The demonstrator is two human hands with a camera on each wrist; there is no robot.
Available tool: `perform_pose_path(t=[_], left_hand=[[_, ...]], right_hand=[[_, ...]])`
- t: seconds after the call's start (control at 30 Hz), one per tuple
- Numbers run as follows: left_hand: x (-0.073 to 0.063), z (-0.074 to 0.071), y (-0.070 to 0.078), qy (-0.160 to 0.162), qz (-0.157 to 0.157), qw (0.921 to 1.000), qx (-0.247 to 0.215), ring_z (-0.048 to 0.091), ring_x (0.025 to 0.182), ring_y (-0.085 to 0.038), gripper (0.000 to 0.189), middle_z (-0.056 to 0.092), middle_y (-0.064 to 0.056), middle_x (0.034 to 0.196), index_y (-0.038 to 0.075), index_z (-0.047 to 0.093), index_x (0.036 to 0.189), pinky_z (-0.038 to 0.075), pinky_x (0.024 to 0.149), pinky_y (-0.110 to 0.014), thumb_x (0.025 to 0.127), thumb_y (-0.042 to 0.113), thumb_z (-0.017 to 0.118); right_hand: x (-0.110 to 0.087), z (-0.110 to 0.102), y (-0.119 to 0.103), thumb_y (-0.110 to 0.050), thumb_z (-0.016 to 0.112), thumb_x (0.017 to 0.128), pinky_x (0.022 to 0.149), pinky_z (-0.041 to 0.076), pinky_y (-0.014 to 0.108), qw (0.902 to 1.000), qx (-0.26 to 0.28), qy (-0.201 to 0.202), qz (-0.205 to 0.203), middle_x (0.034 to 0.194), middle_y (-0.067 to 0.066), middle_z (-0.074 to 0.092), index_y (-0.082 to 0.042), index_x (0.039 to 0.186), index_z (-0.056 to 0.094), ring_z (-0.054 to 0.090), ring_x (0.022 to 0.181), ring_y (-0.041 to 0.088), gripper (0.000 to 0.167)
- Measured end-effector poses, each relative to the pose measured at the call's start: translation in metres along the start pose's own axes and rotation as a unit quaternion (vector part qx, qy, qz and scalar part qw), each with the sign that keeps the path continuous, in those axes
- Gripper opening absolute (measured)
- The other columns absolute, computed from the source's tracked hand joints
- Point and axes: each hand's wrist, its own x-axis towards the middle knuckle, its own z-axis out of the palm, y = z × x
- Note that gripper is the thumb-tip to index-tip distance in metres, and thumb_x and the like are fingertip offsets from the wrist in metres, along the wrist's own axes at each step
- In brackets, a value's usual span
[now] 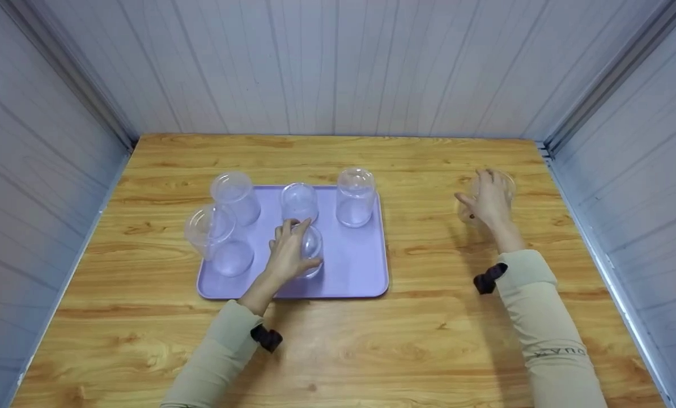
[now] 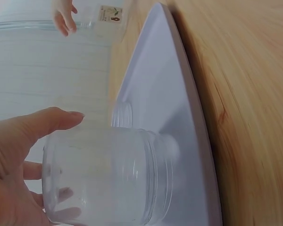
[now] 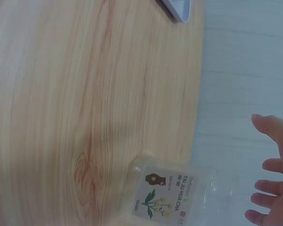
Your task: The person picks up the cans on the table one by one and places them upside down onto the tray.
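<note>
In the head view my left hand (image 1: pixel 287 255) is curled round a clear plastic jar (image 1: pixel 313 249) over the lilac tray (image 1: pixel 354 283). The left wrist view has the thumb along one side of this jar (image 2: pixel 99 174) and fingertips showing through its wall. Its ridged end faces the tray surface. Over on the right, my right hand (image 1: pixel 490 198) hovers with spread fingers above another clear jar (image 1: pixel 507 181). A printed label with a plant drawing covers the side of that jar (image 3: pixel 165 197), and the right wrist view shows the fingers apart from it.
Several more clear jars stand on the tray: a left front jar (image 1: pixel 210 232), a left rear jar (image 1: pixel 236 198), a middle rear jar (image 1: pixel 299 201) and a right rear jar (image 1: pixel 356 195). Pale panel walls (image 1: pixel 338 68) enclose the wooden table (image 1: pixel 371 351) at the back and sides.
</note>
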Motion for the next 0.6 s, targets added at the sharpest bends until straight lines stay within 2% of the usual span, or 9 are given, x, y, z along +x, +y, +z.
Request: perform_pose_path(t=[0.13, 0.37, 0.6], left_hand=[[0.0, 0.0, -0.001, -0.007, 0.003, 1.0, 0.006, 0.037, 0.107, -0.037, 0.082, 0.04, -0.019, 0.12, 0.005, 0.045, 0.128, 0.035, 0.076, -0.05, 0.056, 0.019, 0.082], [0.001, -0.002, -0.002, -0.03, -0.005, 0.9995, 0.002, 0.036, 0.108, -0.036, 0.082, 0.039, -0.018, 0.122, 0.004, 0.044, 0.129, 0.035, 0.077, -0.05, 0.057, 0.019, 0.082], [0.002, -0.002, -0.002, -0.045, -0.006, 0.999, -0.003, 0.035, 0.11, -0.036, 0.083, 0.038, -0.019, 0.123, 0.003, 0.044, 0.129, 0.034, 0.079, -0.051, 0.057, 0.018, 0.082]], right_hand=[[0.004, -0.004, 0.007, -0.04, 0.06, 0.082, 0.1, 0.006, 0.055, 0.9995, -0.01, -0.018, 0.024, 0.135, 0.031, 0.019, 0.006, 0.134, 0.025, 0.014, 0.125, 0.045, 0.078], [0.01, -0.007, 0.02, -0.045, 0.062, 0.078, 0.095, 0.012, 0.062, 0.9981, 0.001, -0.01, 0.061, 0.138, 0.031, 0.011, 0.005, 0.136, 0.021, 0.008, 0.125, 0.047, 0.087], [0.014, -0.003, 0.029, -0.048, 0.063, 0.076, 0.095, 0.012, 0.063, 0.9947, 0.011, -0.019, 0.1, 0.139, 0.031, 0.002, 0.003, 0.14, 0.011, 0.001, 0.125, 0.048, 0.096]])
